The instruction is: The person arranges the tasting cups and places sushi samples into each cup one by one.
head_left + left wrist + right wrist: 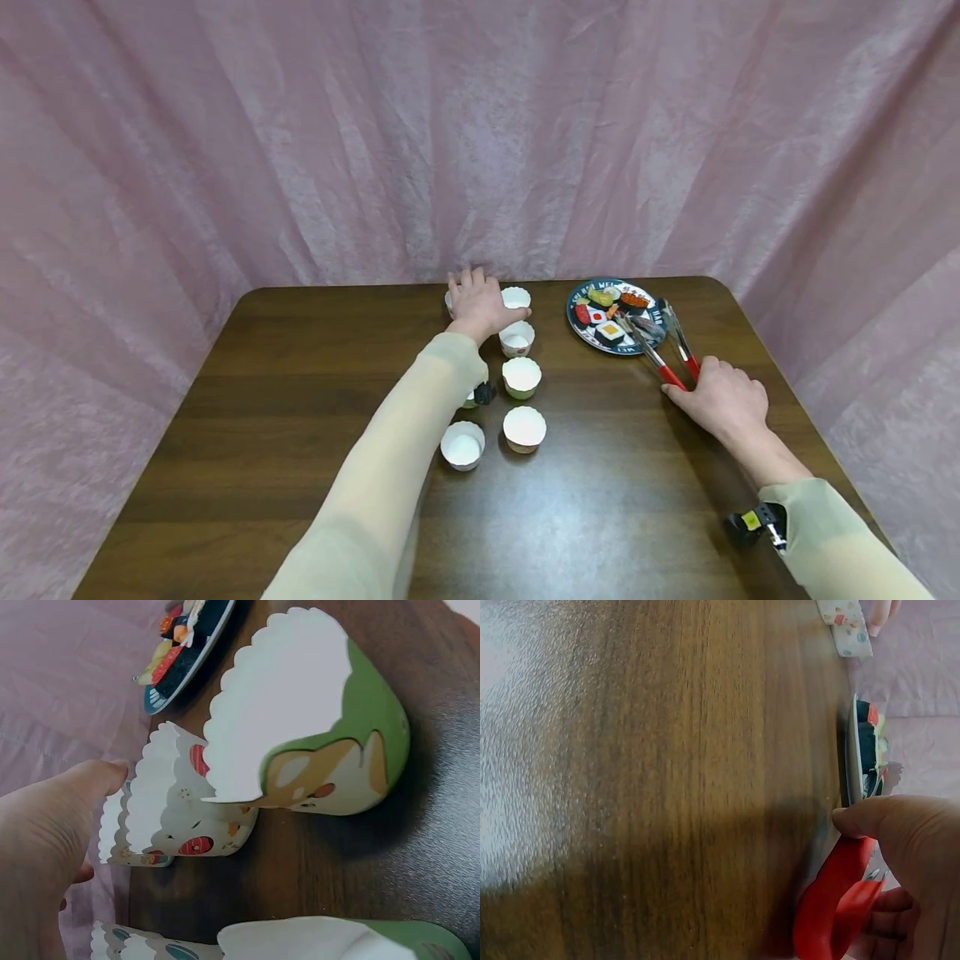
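In the head view my left hand point(483, 308) reaches over the far end of two rows of paper baking cups point(522, 375), fingers spread. Its thumb is near the farthest cups of the right row; in the left wrist view that thumb lies beside a patterned baking cup point(169, 791). Whether it touches a cup, I cannot tell. My right hand point(723, 400) holds red-handled metal tongs point(671, 377) by the handle end, their arms apart. The tong tips lie over a round plate point(618, 351) of sushi pieces point(609, 333). In the right wrist view the thumb presses the red handle point(836, 892).
The baking cups stand upright on a brown wooden table point(315, 400), some hidden behind my left arm. A pink curtain point(375, 150) hangs along the table's back edge. The plate sits at the back right, close to that edge.
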Demonstrator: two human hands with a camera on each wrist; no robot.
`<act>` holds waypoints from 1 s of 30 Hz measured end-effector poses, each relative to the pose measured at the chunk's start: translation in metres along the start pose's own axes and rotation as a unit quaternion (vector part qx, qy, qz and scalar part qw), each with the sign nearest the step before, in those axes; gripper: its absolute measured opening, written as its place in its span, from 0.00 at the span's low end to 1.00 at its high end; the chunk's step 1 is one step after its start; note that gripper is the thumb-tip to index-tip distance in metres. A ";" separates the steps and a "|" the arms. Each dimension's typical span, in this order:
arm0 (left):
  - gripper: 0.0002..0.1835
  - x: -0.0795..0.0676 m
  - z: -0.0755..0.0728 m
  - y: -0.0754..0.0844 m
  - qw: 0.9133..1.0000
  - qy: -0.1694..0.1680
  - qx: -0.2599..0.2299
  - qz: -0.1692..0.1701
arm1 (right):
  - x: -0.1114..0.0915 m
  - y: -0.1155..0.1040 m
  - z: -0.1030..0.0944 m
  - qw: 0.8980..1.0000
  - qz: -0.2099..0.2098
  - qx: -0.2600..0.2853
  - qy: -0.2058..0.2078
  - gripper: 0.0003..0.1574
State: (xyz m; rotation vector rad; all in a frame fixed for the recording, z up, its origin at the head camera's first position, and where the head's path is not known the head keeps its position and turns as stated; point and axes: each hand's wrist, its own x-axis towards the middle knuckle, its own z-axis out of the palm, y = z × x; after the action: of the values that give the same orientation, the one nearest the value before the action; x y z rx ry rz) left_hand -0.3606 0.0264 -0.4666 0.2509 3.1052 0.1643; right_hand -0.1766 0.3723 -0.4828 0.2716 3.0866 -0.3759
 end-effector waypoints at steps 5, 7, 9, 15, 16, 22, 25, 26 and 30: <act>0.55 0.003 0.000 0.003 1.000 -0.010 -0.010 -0.001 | 0.000 0.002 0.001 1.000 0.010 0.007 -0.003 0.39; 0.56 0.007 0.003 0.005 1.000 -0.019 -0.010 0.000 | 0.000 0.002 0.002 1.000 0.012 0.010 -0.002 0.37; 0.58 0.010 0.006 0.007 1.000 -0.028 -0.004 -0.003 | 0.000 0.003 0.003 1.000 0.013 0.014 0.000 0.36; 0.59 0.017 0.011 0.006 0.999 -0.032 0.008 -0.018 | 0.000 0.003 0.000 1.000 0.008 0.021 0.011 0.36; 0.60 0.018 0.012 0.005 0.999 -0.032 0.008 -0.019 | -0.001 0.003 -0.002 1.000 0.006 0.021 0.012 0.36; 0.60 0.023 0.014 0.002 0.999 -0.043 0.008 -0.014 | -0.008 0.008 -0.017 0.999 -0.017 0.019 0.025 0.39; 0.59 0.024 0.013 0.002 0.999 -0.046 0.007 -0.013 | -0.010 0.011 -0.029 0.999 -0.034 0.017 0.036 0.42; 0.59 0.024 0.012 0.002 0.999 -0.048 0.007 -0.013 | -0.011 0.012 -0.033 0.998 -0.040 0.014 0.041 0.43; 0.59 0.025 0.010 0.002 0.999 -0.052 0.006 -0.010 | -0.013 0.015 -0.047 0.997 -0.056 -0.003 0.056 0.44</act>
State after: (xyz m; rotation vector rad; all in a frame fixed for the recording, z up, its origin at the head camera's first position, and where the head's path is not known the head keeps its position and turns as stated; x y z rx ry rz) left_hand -0.3846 0.0335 -0.4770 0.2205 3.0059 0.1272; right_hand -0.1615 0.3958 -0.4398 0.1234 3.2218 -0.3676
